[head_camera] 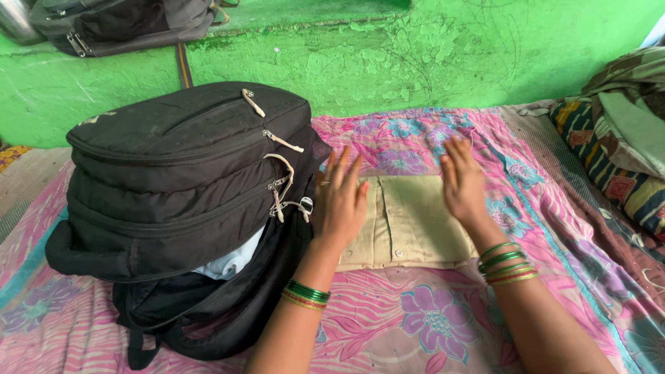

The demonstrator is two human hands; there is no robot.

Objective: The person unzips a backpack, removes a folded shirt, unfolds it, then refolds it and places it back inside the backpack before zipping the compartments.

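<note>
- Head view, centre of the frame: a folded beige garment (405, 225) with a button placket lies flat on a pink flowered bedsheet (429, 325).
- The left hand (339, 201) is at the left edge of the garment, palm down, fingers spread and stretched out. It grips nothing; it only rests on or just above the cloth, and I cannot tell if it presses.
- The right hand (463, 181) is over the upper right corner of the garment, also flat with the fingers apart and holding nothing. Its fingertips reach past the cloth onto the sheet.
- Both wrists carry green and gold bangles (504, 262).
- Left half of the frame: a big black backpack (183, 180) stands on the sheet, just beside the left hand. Its zippers have pale pull cords, and the lowest compartment is open, where a light blue cloth (232, 262) shows inside.
- Upper part: a green painted wall (429, 55) with scratches. In the upper left corner a second dark bag (125, 24) sits on a ledge.
- Right edge: a heap of striped and patterned fabrics (623, 145) lies on the bed, well apart from the hands.
</note>
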